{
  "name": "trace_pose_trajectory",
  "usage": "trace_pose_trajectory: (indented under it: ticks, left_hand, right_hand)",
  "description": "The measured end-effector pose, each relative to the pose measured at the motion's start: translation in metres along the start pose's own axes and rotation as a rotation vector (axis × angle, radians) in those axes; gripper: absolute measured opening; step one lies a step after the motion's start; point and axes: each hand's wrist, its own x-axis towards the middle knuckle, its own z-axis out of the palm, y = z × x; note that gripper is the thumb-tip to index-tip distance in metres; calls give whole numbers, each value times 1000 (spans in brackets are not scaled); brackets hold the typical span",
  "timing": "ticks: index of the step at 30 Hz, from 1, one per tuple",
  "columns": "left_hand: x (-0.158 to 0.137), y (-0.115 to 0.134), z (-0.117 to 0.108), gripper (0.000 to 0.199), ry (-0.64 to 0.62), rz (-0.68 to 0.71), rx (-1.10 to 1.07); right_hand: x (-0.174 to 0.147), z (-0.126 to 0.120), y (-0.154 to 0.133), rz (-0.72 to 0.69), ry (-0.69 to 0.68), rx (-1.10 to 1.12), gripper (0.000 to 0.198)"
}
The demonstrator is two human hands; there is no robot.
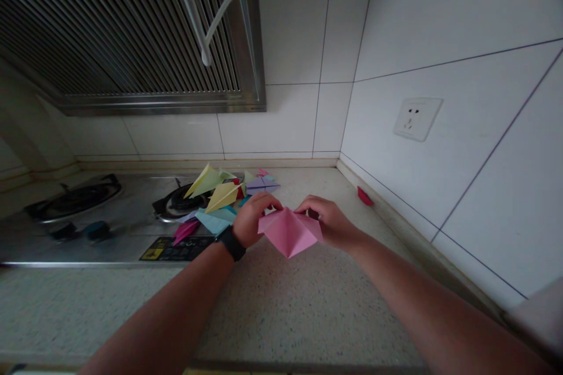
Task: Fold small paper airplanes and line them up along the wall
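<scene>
A pink sheet of paper [289, 232], partly folded into a pointed shape, is held just above the speckled countertop [281, 310]. My left hand [251, 220], with a black wristband, pinches its left upper edge. My right hand [328, 220] pinches its right upper edge. The paper's point hangs down toward me between both hands.
A heap of folded paper planes [220, 193] in yellow, blue, purple and magenta lies on the gas stove [88, 211] to the left. A small red paper piece [365, 195] rests by the tiled right wall, below a socket [416, 118]. A range hood [132, 29] hangs above.
</scene>
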Motion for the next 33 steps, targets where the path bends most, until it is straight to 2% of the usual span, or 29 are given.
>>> trace_pose_trajectory:
  ticks: [13,18,22,33]
  left_hand:
    - [-1,0,0,11,-9,5,-43]
    - [-1,-1,2,10,53,-27,-98]
    - [-2,-3,2,15,40,-10,-105]
    - [-2,-2,2,12,31,-14,-79]
  right_hand:
    - [1,-2,-1,-10,-2,-10,6]
    - [2,-3,0,-13,11,-11,9]
    - [1,-4,0,-14,23,-5,9]
    - [0,-5,1,-58,-1,-51,9]
